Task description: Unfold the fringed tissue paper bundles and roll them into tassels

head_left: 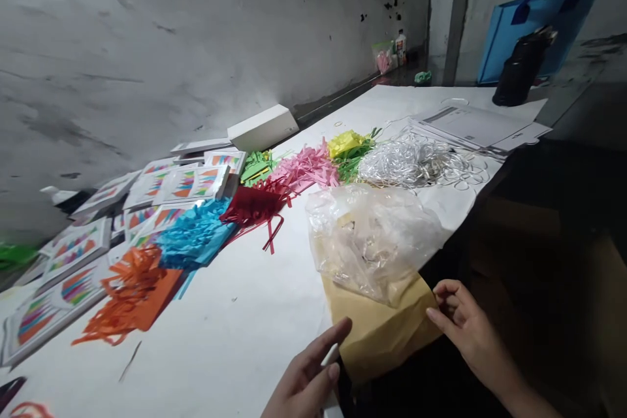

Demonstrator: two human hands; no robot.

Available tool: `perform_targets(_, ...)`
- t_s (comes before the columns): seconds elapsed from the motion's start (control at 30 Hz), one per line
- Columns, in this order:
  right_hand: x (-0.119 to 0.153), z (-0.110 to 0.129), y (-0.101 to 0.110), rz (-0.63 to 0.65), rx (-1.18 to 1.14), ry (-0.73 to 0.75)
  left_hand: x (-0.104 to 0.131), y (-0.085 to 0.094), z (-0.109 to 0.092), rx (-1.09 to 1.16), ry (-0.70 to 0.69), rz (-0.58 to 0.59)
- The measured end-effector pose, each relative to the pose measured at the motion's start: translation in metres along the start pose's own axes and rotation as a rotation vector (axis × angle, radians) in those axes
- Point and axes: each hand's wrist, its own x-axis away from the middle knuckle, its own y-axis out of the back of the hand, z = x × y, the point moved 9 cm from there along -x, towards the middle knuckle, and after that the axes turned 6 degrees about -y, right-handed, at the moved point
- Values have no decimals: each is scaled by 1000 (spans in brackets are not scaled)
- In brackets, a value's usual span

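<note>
At the lower middle, my left hand point(308, 375) has a slim white object point(330, 355) between its thumb and fingers; its kind is hidden. The index finger reaches towards the left edge of a brown paper sheet point(386, 336). At the sheet's right edge, my right hand point(465, 326) pinches the paper between thumb and fingertips. A crumpled clear plastic bag point(372, 235) lies on the upper part of the sheet. The sheet's lower part hangs past the table edge.
Behind the bag lie silvery cords point(411, 160). Leftward are pink strips point(308, 166), red tissue paper point(252, 204), blue fringed paper point(196, 235), orange fringed paper point(142, 294) and stacked printed boxes point(73, 297). A black bottle point(522, 68) and blue bag point(499, 36) stand at the back right.
</note>
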Motion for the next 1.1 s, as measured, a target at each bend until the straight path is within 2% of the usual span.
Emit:
perform_targets(0.07,7,29,14,-210,225,257,-1,-3,4,52,-6,26)
perform_targets(0.1,13,47,12,-266,298,406,-2,-5,6,81,-7,41)
perform_targets(0.13,20,64,4,-266,344,546,-3,-7,8,109,-5,60)
perform_targets(0.2,32,92,-24,-136,388,754,-5,-10,13,153,-5,111)
perform_targets(0.27,37,108,-58,21,433,841,-7,-12,15,171,-34,156)
perform_targets(0.37,30,110,-101,211,541,759,-11,-8,18,148,-103,165)
perform_targets(0.47,21,98,-123,340,585,628,-13,-5,20,126,-155,157)
perform_targets(0.63,18,91,-125,396,535,585,-12,-16,15,177,-148,231)
perform_targets(0.8,15,90,-126,401,566,528,-12,-16,5,164,-153,217)
perform_targets(1.0,17,91,-127,371,557,594,-21,-5,20,173,-131,136)
perform_targets(1.1,15,85,-127,360,538,576,-24,-6,23,224,-131,147)
